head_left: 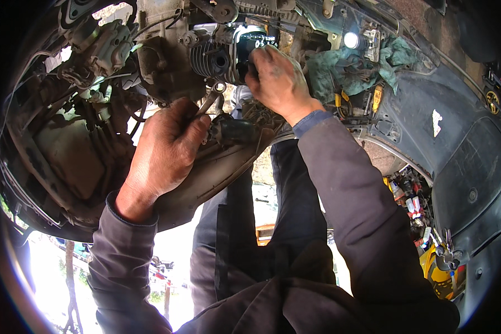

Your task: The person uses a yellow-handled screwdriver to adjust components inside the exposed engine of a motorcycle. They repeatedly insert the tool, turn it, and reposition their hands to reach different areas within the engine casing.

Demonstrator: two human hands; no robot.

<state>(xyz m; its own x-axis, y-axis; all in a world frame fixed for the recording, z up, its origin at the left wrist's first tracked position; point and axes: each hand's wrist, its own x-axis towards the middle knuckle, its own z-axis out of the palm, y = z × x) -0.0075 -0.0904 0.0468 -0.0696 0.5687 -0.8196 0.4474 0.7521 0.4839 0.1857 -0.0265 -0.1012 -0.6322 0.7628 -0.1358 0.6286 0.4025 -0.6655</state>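
Observation:
My left hand is closed round a wrench, whose ring end points up and away from me. Beyond that ring end is a finned metal engine part with a dark round port. My right hand reaches to the brightly lit opening beside the fins, its fingers curled in at the edge. Shiny metal pieces show just past those fingertips. What the right fingers grip, if anything, is hidden behind the hand. Below the wrench is a black cylindrical part, close to my left knuckles.
A lit work lamp stands at the upper right by a green rag. Yellow-handled tools lie near it. Grey vehicle panels line the right side. Hoses and metal parts crowd the left. Several tools lie at lower right.

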